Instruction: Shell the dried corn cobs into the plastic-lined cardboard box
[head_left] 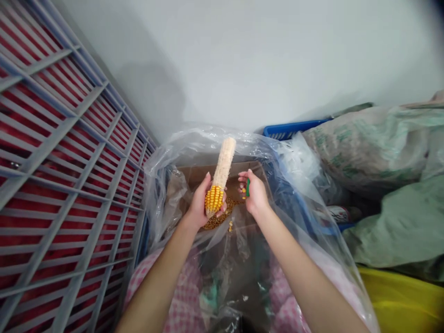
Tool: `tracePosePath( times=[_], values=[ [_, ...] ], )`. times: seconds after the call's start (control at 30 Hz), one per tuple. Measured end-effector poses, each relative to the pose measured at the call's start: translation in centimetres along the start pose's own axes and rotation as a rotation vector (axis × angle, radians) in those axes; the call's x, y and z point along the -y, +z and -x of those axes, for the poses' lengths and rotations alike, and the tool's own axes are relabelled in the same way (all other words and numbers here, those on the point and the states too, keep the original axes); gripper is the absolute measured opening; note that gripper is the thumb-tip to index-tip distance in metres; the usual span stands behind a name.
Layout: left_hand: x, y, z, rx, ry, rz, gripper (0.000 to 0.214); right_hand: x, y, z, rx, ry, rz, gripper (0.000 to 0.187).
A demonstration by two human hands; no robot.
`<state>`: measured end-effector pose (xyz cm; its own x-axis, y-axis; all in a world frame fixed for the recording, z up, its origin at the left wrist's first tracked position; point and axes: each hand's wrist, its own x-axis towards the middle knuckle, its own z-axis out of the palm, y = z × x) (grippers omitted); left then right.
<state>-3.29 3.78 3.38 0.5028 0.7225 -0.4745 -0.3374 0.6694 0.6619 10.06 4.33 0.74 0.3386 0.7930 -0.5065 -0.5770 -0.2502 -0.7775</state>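
Observation:
My left hand (200,203) is wrapped round the lower end of a corn cob (224,164). Its upper part is bare and pale, while yellow kernels still cover the end near my palm. To the right of the cob and apart from it, my right hand (255,192) holds a small green tool (247,188), its fingers curled. A few yellow kernels show by those fingers. Below both hands, loose corn kernels (217,223) lie in a heap inside a clear plastic bag (157,166) with brown cardboard (199,172) in it.
Slatted grey plastic crates (83,185) with something red behind the slats rise on the left. A pale wall (225,60) stands ahead. On the right are a blue basket (294,128), stuffed sacks (374,143), a can (338,213) and a yellow container (402,296).

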Motion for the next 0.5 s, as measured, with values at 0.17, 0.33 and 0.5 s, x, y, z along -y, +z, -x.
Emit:
tracePosePath(
  times=[0.17, 0.33, 0.5],
  values=[
    [0.1, -0.3, 0.2, 0.098, -0.010, 0.051, 0.042, 1.5, -0.9, 0.3, 0.095, -0.447, 0.315, 0.027],
    [0.6, -0.3, 0.3, 0.125, 0.026, 0.002, 0.035, 2.0, -1.0, 0.4, 0.225, -0.313, 0.146, 0.029],
    [1.1, -0.1, 0.2, 0.188, 0.014, -0.084, 0.030, 2.1, -1.0, 0.6, 0.271, -0.074, 0.029, 0.041]
  ],
)
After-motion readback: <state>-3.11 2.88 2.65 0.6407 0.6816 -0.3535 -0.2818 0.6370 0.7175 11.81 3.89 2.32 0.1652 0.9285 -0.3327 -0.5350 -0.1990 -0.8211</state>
